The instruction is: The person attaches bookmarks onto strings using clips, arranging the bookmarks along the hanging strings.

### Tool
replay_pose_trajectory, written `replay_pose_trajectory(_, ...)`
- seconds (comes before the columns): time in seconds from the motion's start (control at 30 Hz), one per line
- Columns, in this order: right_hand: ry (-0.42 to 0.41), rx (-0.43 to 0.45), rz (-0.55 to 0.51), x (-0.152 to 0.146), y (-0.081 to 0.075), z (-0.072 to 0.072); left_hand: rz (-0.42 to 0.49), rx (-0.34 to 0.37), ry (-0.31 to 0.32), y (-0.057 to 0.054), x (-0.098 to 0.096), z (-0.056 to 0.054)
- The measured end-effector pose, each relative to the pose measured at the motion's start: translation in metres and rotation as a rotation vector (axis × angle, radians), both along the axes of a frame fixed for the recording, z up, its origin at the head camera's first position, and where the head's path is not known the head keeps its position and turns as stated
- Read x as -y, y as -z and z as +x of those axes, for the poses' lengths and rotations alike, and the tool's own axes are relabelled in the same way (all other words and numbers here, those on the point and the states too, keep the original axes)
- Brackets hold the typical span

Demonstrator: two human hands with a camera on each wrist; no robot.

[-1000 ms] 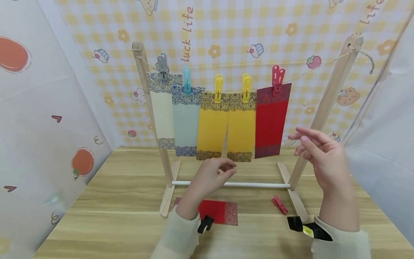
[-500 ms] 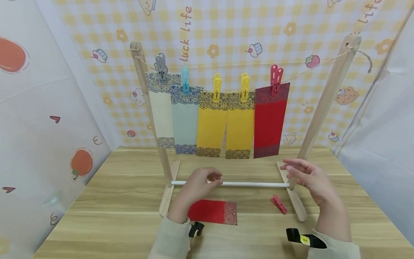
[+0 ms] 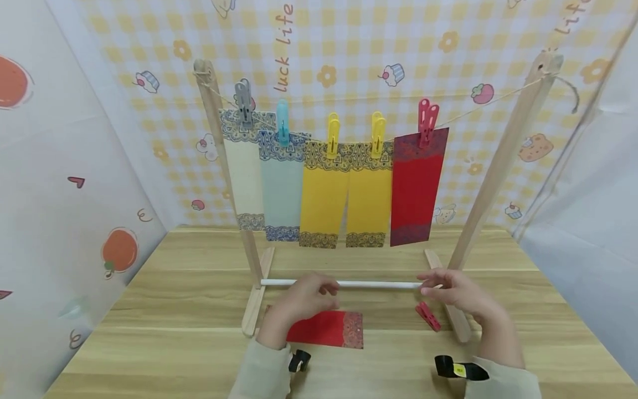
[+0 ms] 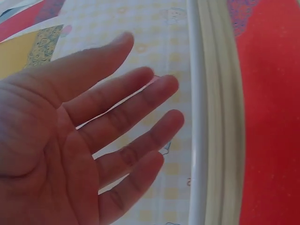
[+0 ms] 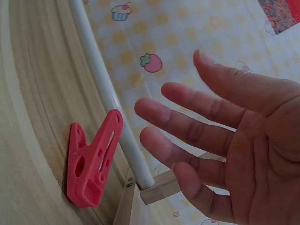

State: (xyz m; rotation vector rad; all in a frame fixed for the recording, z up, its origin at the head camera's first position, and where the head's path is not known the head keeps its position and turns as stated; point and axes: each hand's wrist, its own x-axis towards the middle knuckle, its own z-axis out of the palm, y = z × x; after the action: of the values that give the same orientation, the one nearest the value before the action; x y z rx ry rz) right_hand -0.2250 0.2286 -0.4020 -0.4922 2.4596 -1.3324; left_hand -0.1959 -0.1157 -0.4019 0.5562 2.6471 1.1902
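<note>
My left hand (image 3: pixel 305 302) hovers over the red card (image 3: pixel 324 328) with patterned ends that lies flat on the table. In the left wrist view its fingers are loosely spread and hold nothing. My right hand (image 3: pixel 461 293) is above a red clothespin (image 3: pixel 428 316) lying near the rack's right foot. The right wrist view shows that clothespin (image 5: pixel 93 161) beside the relaxed, empty fingers. Along the string hang a cream card (image 3: pixel 244 177), a pale blue card (image 3: pixel 281 191), two yellow cards (image 3: pixel 324 199) and a red card (image 3: pixel 417 188), each under a clothespin.
A wooden rack with a left post (image 3: pixel 219 127) and a right post (image 3: pixel 505 155) carries the string. A white rod (image 3: pixel 379 285) joins its feet low down. Behind stands a checked cloth backdrop (image 3: pixel 349 39); a white printed sheet (image 3: pixel 75 138) flanks the left.
Both hands have come down from in front of the hanging cards. The left has shifted left over the red card; the right has dropped toward the loose clothespin.
</note>
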Motion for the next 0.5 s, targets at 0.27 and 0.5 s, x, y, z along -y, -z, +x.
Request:
replay_pose_trajectory(0.27, 0.018, -0.101, 0.219, 0.01, 0.002, -0.001, -0.104, 0.056, 0.043, 0.005, -0.007, 0.001)
replay_pose_trajectory(0.5, 0.009, -0.05, 0.269, 0.012, 0.004, -0.001, -0.194, 0.079, 0.044, 0.013, -0.011, 0.001)
